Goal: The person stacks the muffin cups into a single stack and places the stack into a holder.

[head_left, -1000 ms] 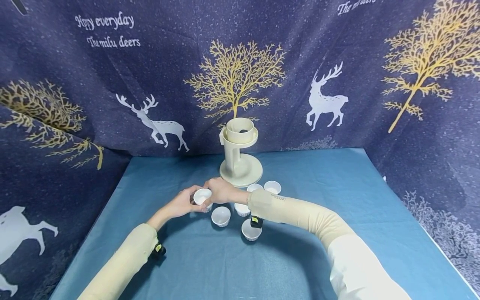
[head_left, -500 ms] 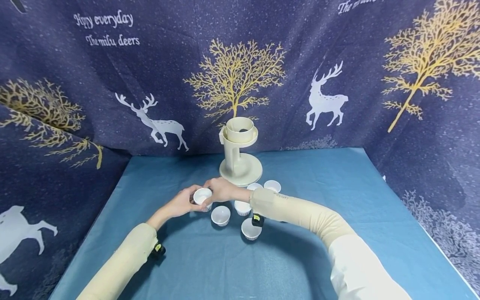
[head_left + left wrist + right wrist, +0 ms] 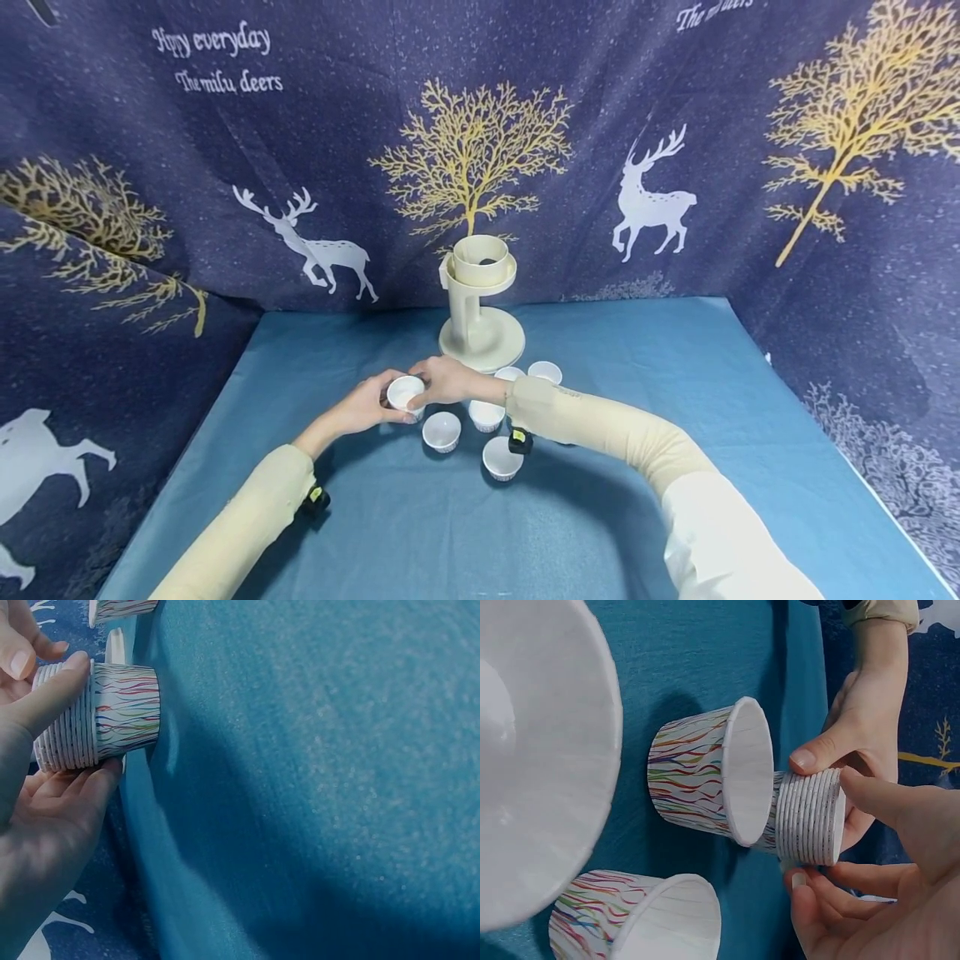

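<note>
My left hand [image 3: 360, 408] grips a nested stack of paper baking cups [image 3: 126, 709], thumb on one side and fingers on the other. The cups are white with wavy coloured lines, and their rims sit tightly layered. Across the stack's open end, my right hand [image 3: 450, 382] pinches at the rims, its thumb [image 3: 870, 795] on one side and fingertips on the opposite side. How many cups it pinches cannot be told. Single baking cups stand upright beside the hands: one close by [image 3: 442, 432], one nearer my body [image 3: 502, 458], and one partly behind the right wrist [image 3: 487, 415].
A cream stand [image 3: 482, 337] with a round base and a ring holding a cylinder [image 3: 480, 262] rises at the back. Two more cups [image 3: 545, 372] sit before it, one partly behind my right arm. Blue cloth [image 3: 420, 533] covers the table; a printed curtain [image 3: 570, 100] hangs behind.
My right hand and forearm have shifted very slightly to the right. Both hands stay at the stack, and the left hand keeps its grip. The cups on the table have not moved.
</note>
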Tool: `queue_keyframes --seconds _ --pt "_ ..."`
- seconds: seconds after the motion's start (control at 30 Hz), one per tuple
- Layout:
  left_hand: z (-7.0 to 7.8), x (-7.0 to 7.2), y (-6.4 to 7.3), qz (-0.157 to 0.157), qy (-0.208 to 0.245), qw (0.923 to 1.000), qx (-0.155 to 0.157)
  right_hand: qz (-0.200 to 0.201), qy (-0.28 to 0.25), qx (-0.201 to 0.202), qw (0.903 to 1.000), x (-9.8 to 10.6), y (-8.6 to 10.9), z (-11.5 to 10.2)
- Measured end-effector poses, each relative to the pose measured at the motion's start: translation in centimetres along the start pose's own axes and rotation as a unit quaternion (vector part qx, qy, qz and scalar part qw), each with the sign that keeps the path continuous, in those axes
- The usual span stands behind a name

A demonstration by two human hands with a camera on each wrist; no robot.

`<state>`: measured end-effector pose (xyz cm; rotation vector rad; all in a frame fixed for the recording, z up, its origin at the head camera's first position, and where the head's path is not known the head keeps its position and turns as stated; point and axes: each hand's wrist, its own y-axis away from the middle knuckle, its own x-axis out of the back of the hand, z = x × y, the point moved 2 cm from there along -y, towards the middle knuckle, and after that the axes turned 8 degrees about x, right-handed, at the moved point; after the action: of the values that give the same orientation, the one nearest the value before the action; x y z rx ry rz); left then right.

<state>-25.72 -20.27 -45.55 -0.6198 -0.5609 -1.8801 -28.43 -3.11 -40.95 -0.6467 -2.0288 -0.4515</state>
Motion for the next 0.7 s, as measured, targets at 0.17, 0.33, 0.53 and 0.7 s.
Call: queue_keyframes --seconds 0.17,0.33,0.53,0.7 --pt "0.1 -0.1 0.0 -0.003 0.005 0.9999 -0.014 0.023 -0.037 -0.02 0.9989 0.0 0.5 0.1" --pt "0.1 -0.1 0.1 -0.002 0.007 0.9997 -0.025 0.07 -0.069 -0.033 0.9946 0.1 0.9 0.1" --pt "0.0 -0.1 0.1 0.009 0.001 0.9984 -0.057 0.122 -0.115 -0.049 0.9846 -0.1 1.3 0.7" --pt "0.1 -0.1 0.2 0.005 0.014 0.9996 -0.022 0.149 -0.139 -0.057 0.9773 -0.2 1.9 1.0"
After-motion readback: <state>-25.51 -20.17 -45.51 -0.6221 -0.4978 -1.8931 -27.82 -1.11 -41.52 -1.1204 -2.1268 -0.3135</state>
